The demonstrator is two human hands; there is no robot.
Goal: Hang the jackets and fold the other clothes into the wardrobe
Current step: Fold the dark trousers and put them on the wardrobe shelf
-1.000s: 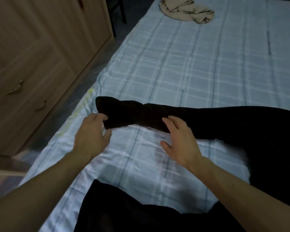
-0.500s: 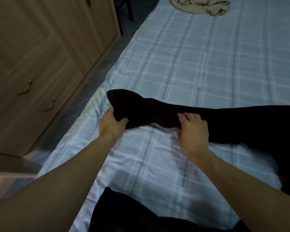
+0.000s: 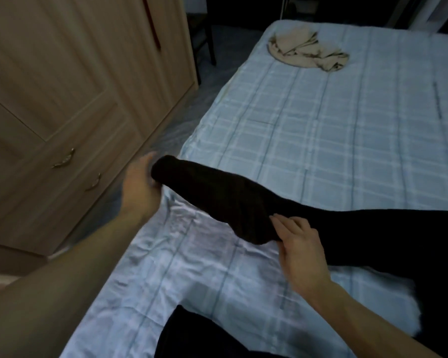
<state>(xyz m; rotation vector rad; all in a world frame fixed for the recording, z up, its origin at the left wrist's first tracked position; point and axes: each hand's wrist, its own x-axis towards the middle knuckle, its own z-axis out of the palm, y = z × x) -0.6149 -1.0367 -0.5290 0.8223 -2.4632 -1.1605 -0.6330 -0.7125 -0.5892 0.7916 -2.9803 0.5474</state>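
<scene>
Nearest the camera, a dark cloth (image 3: 192,337) is lying over the near edge of the bed (image 3: 321,140), untouched. Just beyond it the right hand (image 3: 299,254) is pressing down on the black garment (image 3: 217,200). Its fingers are lying fairly straight over the fabric, so its grip is open rather than closing round anything.

The garment is resting on the bed, and one long limb of it, a sleeve or a leg, is reaching out to the left. At the tip, the left hand (image 3: 140,187) is holding the cuff end, with its grip closing on the cloth, though blur is hiding the exact finger placement.

The person seems to be working through the folding step, pulling this limb straight before doubling it over. The next move is likely calling for the left hand to carry the cuff back across the body of the garment while the right hand is pinning the crease.

The wardrobe (image 3: 62,99) is standing shut beside the bed. A crumpled beige garment (image 3: 305,51) is waiting at the bed's far end.

Compared with half a second ago, the cuff is now sitting further left, past the bed's edge and off the sheet. The limb is stretching straighter, and the right hand's fingers are lying flatter.
</scene>
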